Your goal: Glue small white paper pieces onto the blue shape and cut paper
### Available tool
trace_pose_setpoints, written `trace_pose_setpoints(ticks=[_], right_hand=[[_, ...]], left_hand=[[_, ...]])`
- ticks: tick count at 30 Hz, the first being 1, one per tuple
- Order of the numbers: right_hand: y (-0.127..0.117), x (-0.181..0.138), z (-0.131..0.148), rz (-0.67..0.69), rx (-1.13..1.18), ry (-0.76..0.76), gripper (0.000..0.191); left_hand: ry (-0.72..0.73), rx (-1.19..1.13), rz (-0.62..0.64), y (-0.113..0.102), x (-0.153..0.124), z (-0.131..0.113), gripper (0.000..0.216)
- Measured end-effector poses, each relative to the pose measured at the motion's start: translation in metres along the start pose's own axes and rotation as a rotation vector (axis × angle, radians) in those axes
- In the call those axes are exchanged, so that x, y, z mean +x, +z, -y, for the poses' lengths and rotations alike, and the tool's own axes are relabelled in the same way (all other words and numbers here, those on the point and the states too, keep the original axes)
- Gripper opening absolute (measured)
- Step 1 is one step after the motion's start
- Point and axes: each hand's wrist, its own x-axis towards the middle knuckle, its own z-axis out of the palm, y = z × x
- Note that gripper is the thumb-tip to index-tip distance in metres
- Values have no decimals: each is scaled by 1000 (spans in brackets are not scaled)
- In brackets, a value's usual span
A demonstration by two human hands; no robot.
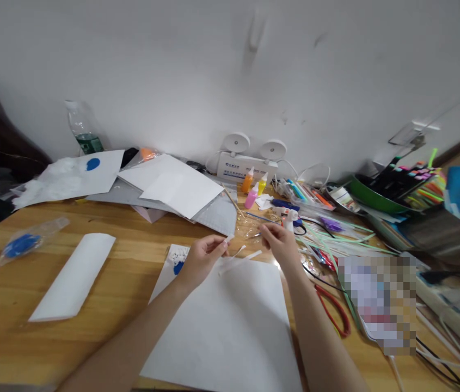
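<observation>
In the head view, the left hand [204, 257] pinches a small white piece [228, 238] between thumb and finger, above the top edge of a large white sheet [230, 332] lying on the worktop [127, 294]. The right hand [282, 245] is apart from it, fingertips drawn together; whether they grip anything is too small to tell. A loose white strip [253, 255] lies between the hands, near the sheet's top edge. A folded white paper [74, 277] lies to the left.
</observation>
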Motion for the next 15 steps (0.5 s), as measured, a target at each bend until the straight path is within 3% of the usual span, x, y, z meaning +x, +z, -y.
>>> trace_pose_setpoints(ticks=[1,2,7,15], right_hand=[[-6,9,-3,-72,-257,-44,37],[-13,19,-4,-110,-346,-55,36],[-34,69,10,-138,-628,-111,26],[-34,127,12,-128,-923,-87,18]], left_hand=[[5,-3,-3,-1,0,0,20],[12,-3,-8,-1,0,-1,20],[34,11,-33,-3,0,0,22],[51,29,-40,-5,-1,0,23]])
